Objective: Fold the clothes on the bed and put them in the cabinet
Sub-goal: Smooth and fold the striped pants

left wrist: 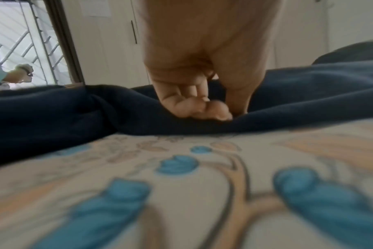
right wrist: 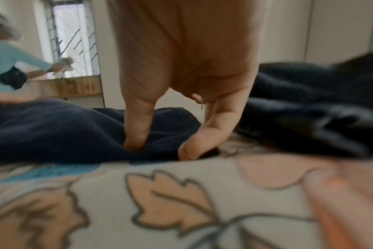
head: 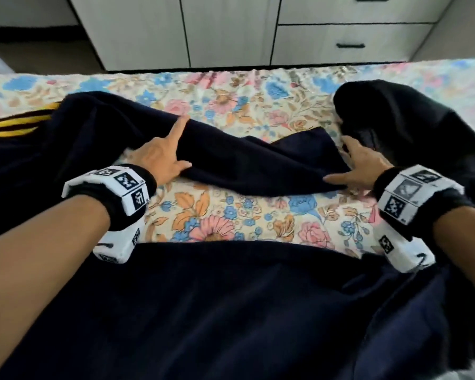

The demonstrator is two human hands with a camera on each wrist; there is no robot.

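A navy garment (head: 244, 165) with yellow stripes (head: 17, 124) at its left end lies spread over the floral bed cover (head: 231, 215). One long part of it runs across the middle, and a wider part covers the near edge. My left hand (head: 176, 160) pinches the upper fold of that long part, index finger stretched out along it; the left wrist view shows my left hand (left wrist: 213, 111) with curled fingers and thumb nipping the navy garment (left wrist: 74, 114). My right hand (head: 343, 165) holds its right end. Seen from the wrist, my right hand (right wrist: 164, 146) pinches the hem of the navy garment (right wrist: 64, 131).
A black garment (head: 409, 127) lies bunched at the right of the bed, just beyond my right hand. Past the far bed edge stands a pale cabinet (head: 231, 28) with doors and drawers (head: 351, 45). Bare floral cover shows between the two navy parts.
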